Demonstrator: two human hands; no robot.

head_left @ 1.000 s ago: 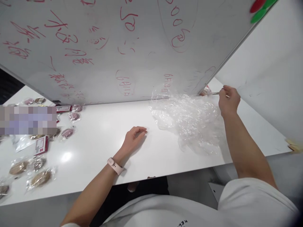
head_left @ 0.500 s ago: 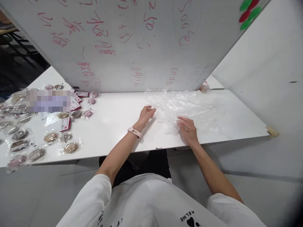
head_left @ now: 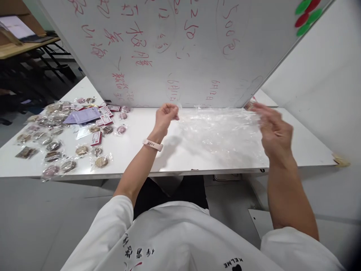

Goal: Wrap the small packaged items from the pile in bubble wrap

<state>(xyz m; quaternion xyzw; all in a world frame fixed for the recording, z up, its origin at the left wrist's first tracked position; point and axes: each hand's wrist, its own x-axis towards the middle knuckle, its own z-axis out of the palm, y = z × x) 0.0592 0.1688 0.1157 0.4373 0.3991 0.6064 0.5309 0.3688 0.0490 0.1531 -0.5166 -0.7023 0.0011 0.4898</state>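
Below, plastic (head_left: 220, 137) over white table (head_left: 137, 126), whiteboard (head_left: 194, 71) behind

Head camera, one, worn on the person before me. Outlook: forward and steeply down, over the white shirt (head_left: 180, 233) at the bottom of the frame. Range: close, the left hand (head_left: 166, 116) near centre, the right hand (head_left: 275, 131) right of centre. Field: table (head_left: 141, 124) across the middle, whiteboard (head_left: 194, 71) filling the top, farther desk (head_left: 28, 47) at upper left, floor (head_left: 70, 214) at lower left.
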